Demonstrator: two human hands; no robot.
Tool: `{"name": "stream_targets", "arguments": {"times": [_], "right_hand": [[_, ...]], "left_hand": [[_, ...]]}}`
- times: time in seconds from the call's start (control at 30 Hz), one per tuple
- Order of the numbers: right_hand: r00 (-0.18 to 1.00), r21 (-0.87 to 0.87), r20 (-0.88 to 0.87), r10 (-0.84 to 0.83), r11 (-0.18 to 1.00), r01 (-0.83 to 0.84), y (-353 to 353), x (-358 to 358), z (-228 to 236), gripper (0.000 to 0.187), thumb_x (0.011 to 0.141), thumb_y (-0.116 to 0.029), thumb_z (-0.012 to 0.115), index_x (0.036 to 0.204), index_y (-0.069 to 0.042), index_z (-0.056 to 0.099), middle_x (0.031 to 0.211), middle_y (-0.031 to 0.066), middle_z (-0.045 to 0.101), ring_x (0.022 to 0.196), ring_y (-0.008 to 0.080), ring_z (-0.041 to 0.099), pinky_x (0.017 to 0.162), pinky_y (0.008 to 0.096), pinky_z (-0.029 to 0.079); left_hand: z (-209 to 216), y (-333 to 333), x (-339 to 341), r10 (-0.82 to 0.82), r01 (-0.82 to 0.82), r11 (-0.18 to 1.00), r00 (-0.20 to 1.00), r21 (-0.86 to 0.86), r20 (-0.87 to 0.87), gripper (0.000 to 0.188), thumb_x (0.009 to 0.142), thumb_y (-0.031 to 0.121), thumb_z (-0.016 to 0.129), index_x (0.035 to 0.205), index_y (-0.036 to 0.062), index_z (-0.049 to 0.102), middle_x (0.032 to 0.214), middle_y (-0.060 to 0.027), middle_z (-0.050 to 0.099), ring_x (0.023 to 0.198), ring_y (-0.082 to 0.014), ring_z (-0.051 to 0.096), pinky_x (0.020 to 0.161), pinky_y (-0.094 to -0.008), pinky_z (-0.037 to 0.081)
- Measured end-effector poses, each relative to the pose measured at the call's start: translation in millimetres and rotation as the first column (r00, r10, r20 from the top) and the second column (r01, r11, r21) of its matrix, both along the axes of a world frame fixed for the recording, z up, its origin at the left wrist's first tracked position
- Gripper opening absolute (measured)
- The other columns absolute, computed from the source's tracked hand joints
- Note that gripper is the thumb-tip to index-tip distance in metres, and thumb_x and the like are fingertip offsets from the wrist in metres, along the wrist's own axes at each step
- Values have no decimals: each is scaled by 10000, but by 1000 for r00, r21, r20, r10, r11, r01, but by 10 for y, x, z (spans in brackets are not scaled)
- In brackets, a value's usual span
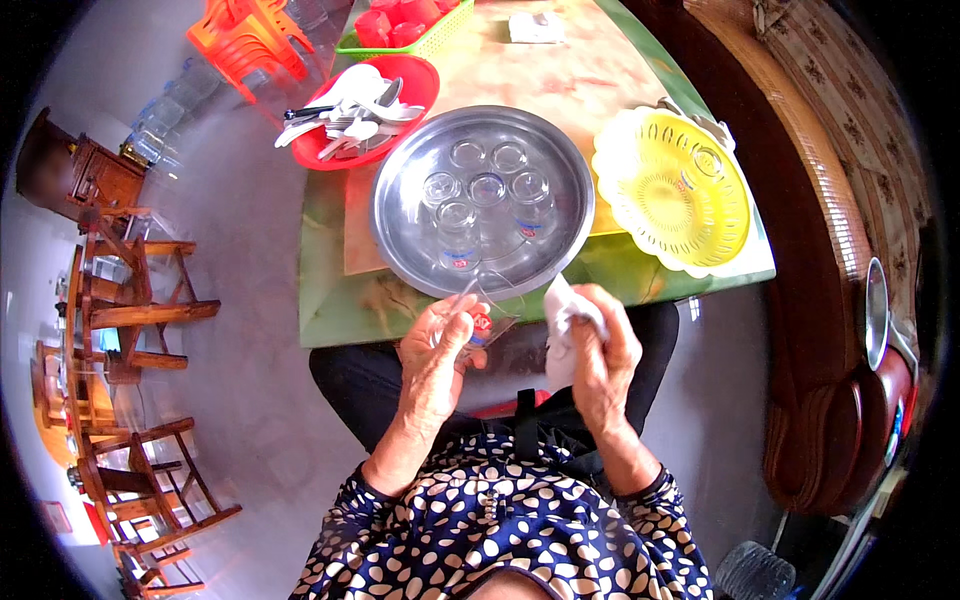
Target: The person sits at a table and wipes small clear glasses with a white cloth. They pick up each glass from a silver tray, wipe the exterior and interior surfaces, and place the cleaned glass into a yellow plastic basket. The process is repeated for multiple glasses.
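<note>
My left hand (430,355) is wrapped round a clear drinking glass (496,322) with a red mark, tilted just off the table's near edge. In my right hand (608,365) is a bunched white cloth (560,335), pinched between thumb and fingers beside the glass and apart from it. Beyond both hands lies a round metal tray (405,240). Several clear glasses (458,228) stand upside down on it. A yellow scalloped plastic basket (665,215) sits to the right, with at least one clear glass (706,162) inside.
Left of the tray, a red basin (425,85) is heaped with spoons and ladles (355,110). A green basket (440,35) of red cups stands behind it, and a folded white cloth (537,28) lies at the far side. Wooden stools (140,315) stand at left; a brown bench (740,110) runs along the right.
</note>
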State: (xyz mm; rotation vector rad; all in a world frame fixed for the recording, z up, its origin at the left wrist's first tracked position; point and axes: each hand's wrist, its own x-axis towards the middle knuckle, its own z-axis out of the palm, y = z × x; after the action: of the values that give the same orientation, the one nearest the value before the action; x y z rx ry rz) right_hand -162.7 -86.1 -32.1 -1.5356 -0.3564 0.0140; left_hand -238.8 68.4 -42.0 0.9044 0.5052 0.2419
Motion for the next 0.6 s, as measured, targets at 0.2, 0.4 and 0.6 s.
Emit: {"name": "stream_targets", "arguments": {"times": [0.2,0.4,0.6], "right_hand": [[929,-208,359,88,978,-12,209,-158,-82,529,678,22,565,1200,-67,561,1081,193,474,910,295,556,783,346,477],[986,217,-138,97,974,-65,219,-32,55,423,811,85,412,1198,-25,543,1023,90,575,851,123,551,753,243,455],[891,-9,445,-84,995,98,261,85,-109,469,758,130,438,1173,-39,575,914,111,579,753,211,578,691,275,474]], "left_hand": [[50,-179,-1,-88,96,984,995,-149,57,506,858,176,670,1280,-11,463,1029,-35,623,889,-94,591,749,-215,503],[127,-211,-44,-155,152,986,987,73,38,500,875,286,649,1239,-9,473,1042,-43,594,927,-103,560,847,-258,460],[126,-290,-33,-165,142,951,984,275,63,434,942,362,527,1205,21,471,1099,-49,553,984,-112,528,897,-270,424]]}}
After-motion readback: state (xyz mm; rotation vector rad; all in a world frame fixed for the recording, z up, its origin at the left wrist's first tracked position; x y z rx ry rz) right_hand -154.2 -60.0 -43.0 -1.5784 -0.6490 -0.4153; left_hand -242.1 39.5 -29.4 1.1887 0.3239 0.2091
